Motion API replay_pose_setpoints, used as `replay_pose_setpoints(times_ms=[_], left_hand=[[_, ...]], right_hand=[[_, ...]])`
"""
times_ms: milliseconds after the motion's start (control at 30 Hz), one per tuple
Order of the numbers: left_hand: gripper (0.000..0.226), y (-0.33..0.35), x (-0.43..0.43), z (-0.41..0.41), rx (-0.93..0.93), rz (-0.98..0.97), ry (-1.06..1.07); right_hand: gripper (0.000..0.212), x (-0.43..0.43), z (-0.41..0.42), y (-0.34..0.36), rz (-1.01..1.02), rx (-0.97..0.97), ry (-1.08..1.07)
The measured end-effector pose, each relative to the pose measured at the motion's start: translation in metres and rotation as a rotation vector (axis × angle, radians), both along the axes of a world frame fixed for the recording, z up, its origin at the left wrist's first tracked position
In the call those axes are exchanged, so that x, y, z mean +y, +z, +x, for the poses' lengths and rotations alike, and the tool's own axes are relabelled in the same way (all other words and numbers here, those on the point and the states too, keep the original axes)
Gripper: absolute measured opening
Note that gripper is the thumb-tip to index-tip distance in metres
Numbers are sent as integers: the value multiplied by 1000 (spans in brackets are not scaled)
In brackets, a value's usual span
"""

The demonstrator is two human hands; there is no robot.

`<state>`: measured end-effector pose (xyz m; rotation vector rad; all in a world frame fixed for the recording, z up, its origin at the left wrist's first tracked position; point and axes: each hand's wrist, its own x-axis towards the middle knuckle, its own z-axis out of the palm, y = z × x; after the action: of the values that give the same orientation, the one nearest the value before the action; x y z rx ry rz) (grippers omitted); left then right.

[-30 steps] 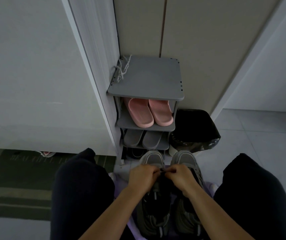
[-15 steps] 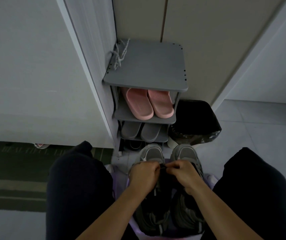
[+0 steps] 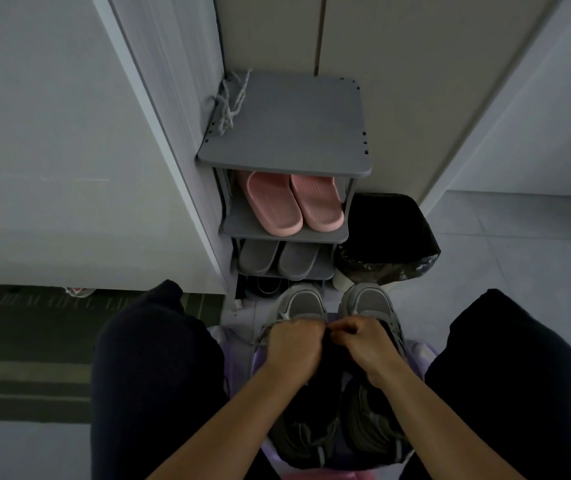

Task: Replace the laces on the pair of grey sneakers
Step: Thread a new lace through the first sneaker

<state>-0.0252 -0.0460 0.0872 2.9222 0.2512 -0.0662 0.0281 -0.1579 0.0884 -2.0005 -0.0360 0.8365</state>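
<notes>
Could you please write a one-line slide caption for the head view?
Seated person's left hand and right hand pinch a lace over grey sneakers before a shoe rack.

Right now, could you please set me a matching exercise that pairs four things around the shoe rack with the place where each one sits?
Things:
1. pink slippers
2. grey slippers
3. loose lace
4. black-lined bin

Places:
A. on the floor, right of the shoe rack
B. on the rack's top board, at its left edge
C. on the shelf just under the top board
D. on the third level down

Pairs: 1-C, 2-D, 3-B, 4-A
</notes>
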Motion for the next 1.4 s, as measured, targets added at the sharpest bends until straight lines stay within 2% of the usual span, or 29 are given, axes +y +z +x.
replay_pose_setpoints(times_ms=[100,133,234,267,334,400,434,467,534,567,634,801,868,934,1001,1035,1101,1135,1235,1302,1402], left_hand=[[28,-8,10,-2,87,-239,-15],[37,-15,12,-3,60,-288,-3],[64,-23,11,-7,-2,-310,14],[62,-28,9,-8,-33,-294,22],[44,-29,6,-8,-82,-275,46],[20,-25,5,-9,-109,-309,121],[22,-24,6,-10,-139,-338,157],[35,-23,8,-11,-134,-366,204],[63,-19,14,-11,-2,-474,309],[70,-18,17,-12,61,-566,359],[73,-20,19,-13,87,-729,423],[68,-26,24,-18,102,-948,507],[67,-25,24,-19,75,-997,513],[65,-22,25,-21,62,-1056,518],[68,-21,29,-23,70,-1097,517],[73,-21,32,-23,81,-1108,522],[87,-20,36,-25,122,-1123,502],[93,-18,36,-25,155,-1131,487],[108,-25,33,-24,196,-1138,465],[110,-27,32,-24,191,-1124,451],[95,-23,34,-25,175,-1143,471]], right_hand=[[15,-1,-1,1,3,-8,37],[13,0,-1,1,-4,-15,39],[12,3,-1,1,-30,-24,40],[12,3,-1,2,-25,-1,34],[10,4,0,4,-22,38,29],[10,5,2,4,-68,-3,49],[13,6,2,4,-105,-51,76],[16,6,1,4,-149,-114,111],[17,5,1,8,-205,-234,153],[16,2,2,11,-208,-266,143],[21,-11,13,19,-183,-291,35],[27,-87,82,37,45,-248,-633],[29,-106,95,41,12,-294,-747],[23,-108,99,33,-185,-370,-602],[11,-93,83,30,-481,-414,-268],[18,-82,72,29,-572,-437,-127],[37,-56,47,24,-548,-517,89],[40,-41,35,24,-482,-571,212],[27,-8,10,16,-396,-524,606],[19,0,3,11,-440,-512,666],[12,-18,17,13,-398,-471,511]])
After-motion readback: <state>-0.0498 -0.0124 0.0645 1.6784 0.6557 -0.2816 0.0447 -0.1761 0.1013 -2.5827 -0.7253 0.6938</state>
